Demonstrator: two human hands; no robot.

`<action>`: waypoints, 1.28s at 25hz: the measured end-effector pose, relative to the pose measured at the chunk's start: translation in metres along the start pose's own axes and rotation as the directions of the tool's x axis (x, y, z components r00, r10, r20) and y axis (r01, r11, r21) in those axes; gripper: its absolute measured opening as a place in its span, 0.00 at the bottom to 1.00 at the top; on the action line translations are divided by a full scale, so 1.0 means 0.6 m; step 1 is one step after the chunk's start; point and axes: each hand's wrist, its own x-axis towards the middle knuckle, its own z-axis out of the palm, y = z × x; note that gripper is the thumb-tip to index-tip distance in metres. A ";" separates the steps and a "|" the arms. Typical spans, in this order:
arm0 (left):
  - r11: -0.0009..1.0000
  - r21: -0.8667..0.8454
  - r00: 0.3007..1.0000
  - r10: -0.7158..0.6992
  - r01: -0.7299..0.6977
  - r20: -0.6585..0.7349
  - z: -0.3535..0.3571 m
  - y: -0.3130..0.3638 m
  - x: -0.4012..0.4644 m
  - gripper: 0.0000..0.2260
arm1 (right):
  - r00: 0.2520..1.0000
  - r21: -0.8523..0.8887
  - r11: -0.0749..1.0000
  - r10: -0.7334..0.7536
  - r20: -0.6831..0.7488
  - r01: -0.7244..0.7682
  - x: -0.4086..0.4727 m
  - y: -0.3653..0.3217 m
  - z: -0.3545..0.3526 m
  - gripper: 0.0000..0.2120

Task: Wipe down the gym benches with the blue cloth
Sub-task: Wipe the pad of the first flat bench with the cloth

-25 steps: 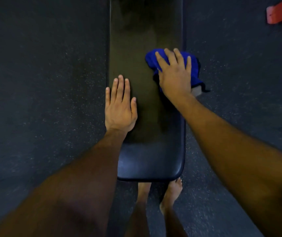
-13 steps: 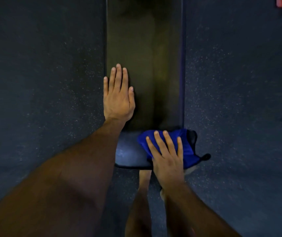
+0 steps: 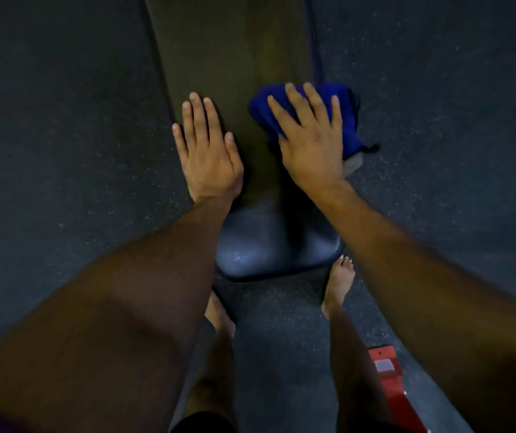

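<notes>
Flooring of dark speckled rubber lies left of the counter. Left hand rests flat on the counter's left edge, fingers straight and close together, holding nothing. Right hand presses the blue cloth onto the counter's right edge, fingers spread wide and extended. Part of the cloth overhangs that edge. Hazard: an outward stroke could drag the bunched cloth off onto the floor, because it is pressed down rather than gripped.
</notes>
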 end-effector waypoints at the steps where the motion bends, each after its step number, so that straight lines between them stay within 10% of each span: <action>1: 1.000 0.000 1.000 0.004 -0.004 -0.001 0.000 0.000 -0.001 0.27 | 0.999 0.034 0.998 0.049 -0.024 -0.048 -0.051 0.003 0.003 0.27; 8: 1.000 -0.009 0.999 0.010 -0.010 0.034 -0.014 0.001 -0.007 0.28 | 0.935 0.143 0.928 0.353 -0.044 -0.344 -0.341 -0.067 0.033 0.27; 18: 0.998 -0.041 0.995 0.047 -0.044 0.083 -0.016 -0.004 -0.004 0.34 | 0.794 0.247 0.768 0.608 0.008 -0.591 -0.322 -0.125 0.031 0.29; 24: 0.996 -0.059 0.925 0.091 -0.074 0.370 -0.064 0.000 0.016 0.38 | 0.667 0.291 0.615 0.735 0.126 -0.733 -0.300 -0.163 0.011 0.28; 26: 0.980 -0.030 0.814 0.180 -0.196 0.552 -0.101 -0.026 0.034 0.41 | 0.563 0.310 0.498 0.809 0.170 -0.810 -0.282 -0.193 0.001 0.28; 30: 0.842 -0.206 0.266 0.375 -0.499 0.888 -0.203 -0.105 0.168 0.40 | 0.339 0.391 0.221 0.902 0.266 -0.894 -0.220 -0.266 -0.045 0.23; 32: 0.775 -0.311 0.100 0.431 -0.550 0.897 -0.296 -0.137 0.295 0.36 | 0.280 0.409 0.142 0.912 0.301 -0.902 -0.172 -0.333 -0.094 0.22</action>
